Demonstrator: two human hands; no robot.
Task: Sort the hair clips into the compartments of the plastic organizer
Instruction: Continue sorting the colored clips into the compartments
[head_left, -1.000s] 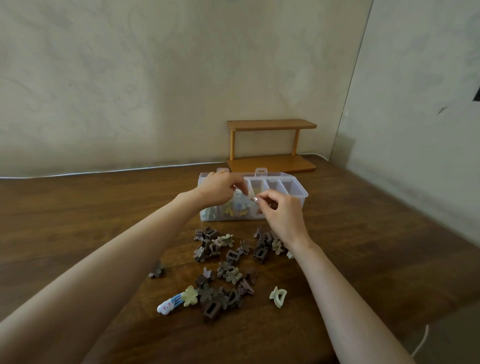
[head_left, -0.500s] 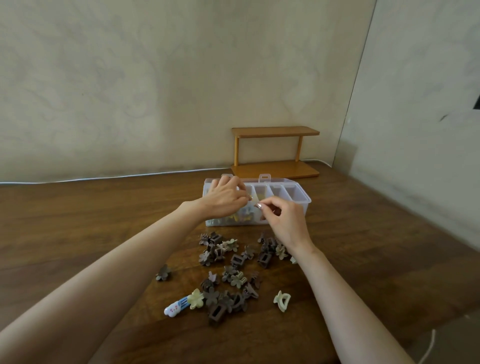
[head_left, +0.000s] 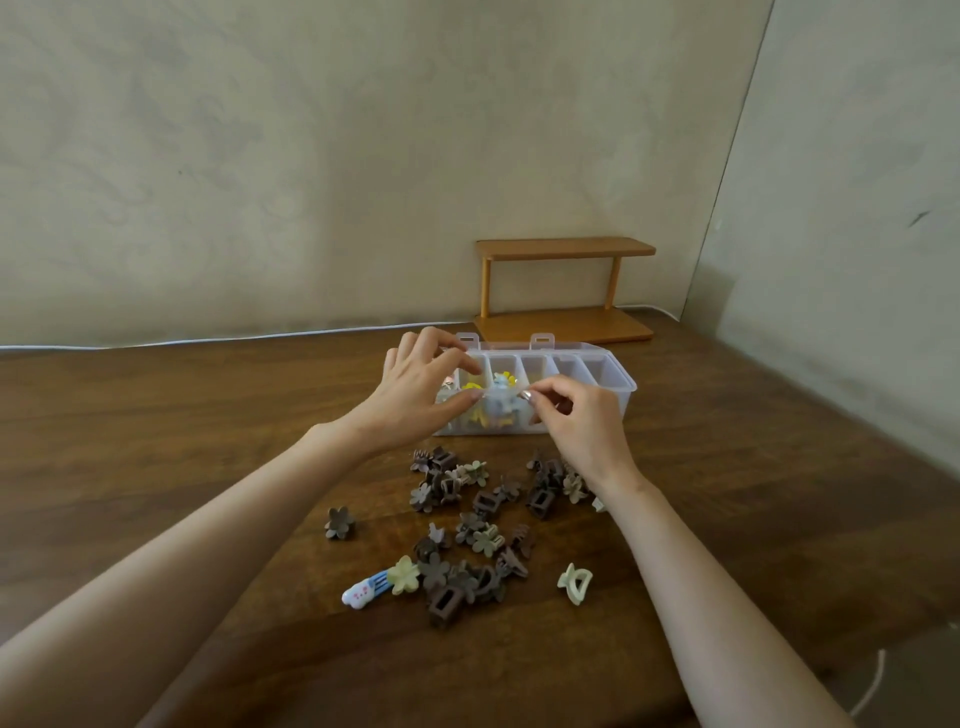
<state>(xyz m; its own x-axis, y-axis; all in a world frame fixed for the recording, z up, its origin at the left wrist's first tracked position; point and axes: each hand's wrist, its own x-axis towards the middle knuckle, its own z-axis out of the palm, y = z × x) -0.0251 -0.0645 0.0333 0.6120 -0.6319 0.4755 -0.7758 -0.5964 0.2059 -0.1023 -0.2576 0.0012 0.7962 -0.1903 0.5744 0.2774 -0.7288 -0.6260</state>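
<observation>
A clear plastic organizer (head_left: 597, 375) with a row of compartments stands open on the wooden table. Its left compartments hold yellow and other coloured clips; those on the right look empty. Just above its front wall, a pale blue hair clip (head_left: 501, 404) is held between both hands. My left hand (head_left: 415, 395) touches it with the thumb tip, fingers curled over the organizer's left end. My right hand (head_left: 576, 421) pinches its right side. A loose pile of brown and pale green clips (head_left: 467, 519) lies in front of the organizer.
A brown flower clip (head_left: 340, 522) lies apart on the left, a cream claw clip (head_left: 574, 583) on the right, and a blue-white cloud barrette (head_left: 363, 592) at the pile's near edge. A small wooden shelf (head_left: 563, 291) stands behind the organizer. A white cable (head_left: 208, 340) runs along the wall.
My hands have drawn a little apart over the organizer's front, and the pale blue clip now shows between them. The pile on the table has not moved.
</observation>
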